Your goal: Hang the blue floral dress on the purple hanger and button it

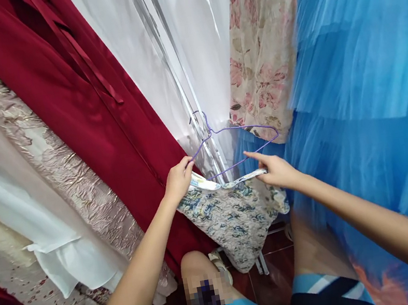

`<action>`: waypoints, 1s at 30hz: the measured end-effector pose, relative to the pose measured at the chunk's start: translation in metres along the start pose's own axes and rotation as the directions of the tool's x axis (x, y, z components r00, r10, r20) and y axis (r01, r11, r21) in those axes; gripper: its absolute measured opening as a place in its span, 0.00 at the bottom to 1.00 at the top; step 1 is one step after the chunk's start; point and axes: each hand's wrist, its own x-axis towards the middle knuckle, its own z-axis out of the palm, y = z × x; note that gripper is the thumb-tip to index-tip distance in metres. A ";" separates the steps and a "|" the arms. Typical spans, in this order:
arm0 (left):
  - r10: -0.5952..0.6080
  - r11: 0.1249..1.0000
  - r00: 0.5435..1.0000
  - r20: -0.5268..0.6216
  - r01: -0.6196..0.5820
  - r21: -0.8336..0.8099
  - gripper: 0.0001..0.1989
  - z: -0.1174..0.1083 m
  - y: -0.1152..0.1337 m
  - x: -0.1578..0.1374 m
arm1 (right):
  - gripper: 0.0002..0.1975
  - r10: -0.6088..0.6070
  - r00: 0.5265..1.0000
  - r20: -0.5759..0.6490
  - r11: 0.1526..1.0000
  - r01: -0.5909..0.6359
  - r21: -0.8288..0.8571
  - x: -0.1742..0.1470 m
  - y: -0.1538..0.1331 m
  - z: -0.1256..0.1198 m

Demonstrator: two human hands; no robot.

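A floral garment (235,220) in white, blue and yellow hangs down between my two hands. My left hand (180,179) pinches its upper left edge, close to the left arm of a thin purple wire hanger (245,127). At the other end of the white neckline, my right hand (276,168) grips the edge, its index finger stretched out towards the hanger's lower bar. The hanger's hook points up, in front of white metal rack posts. Whether the left fingers also hold the hanger I cannot tell.
A long dark red dress (102,112) hangs at the left, beside a shiny embossed pinkish one (41,123). On the right are a beige floral dress (258,58) and blue tulle (362,66). My bare knees frame the dark red tiled floor (272,261).
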 end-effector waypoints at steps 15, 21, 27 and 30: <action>0.036 0.975 0.998 0.051 -0.047 0.215 0.13 -0.012 0.012 0.002 | 0.13 0.080 0.985 -0.155 0.914 -0.134 -0.382 0.076 0.051 -0.051; -0.005 0.975 0.998 0.069 -0.011 0.221 0.13 -0.012 0.016 0.001 | 0.31 0.053 0.976 -0.211 0.968 -0.102 -0.231 0.076 0.056 -0.047; -0.084 0.974 0.996 -0.033 0.090 0.209 0.13 -0.013 0.010 0.001 | 0.19 0.097 0.992 -0.081 0.982 -0.109 -0.152 0.069 0.050 -0.051; -0.147 0.984 0.987 -0.060 0.152 0.093 0.12 -0.013 -0.010 0.005 | 0.15 0.114 0.992 0.055 0.993 -0.112 -0.030 0.057 0.040 -0.075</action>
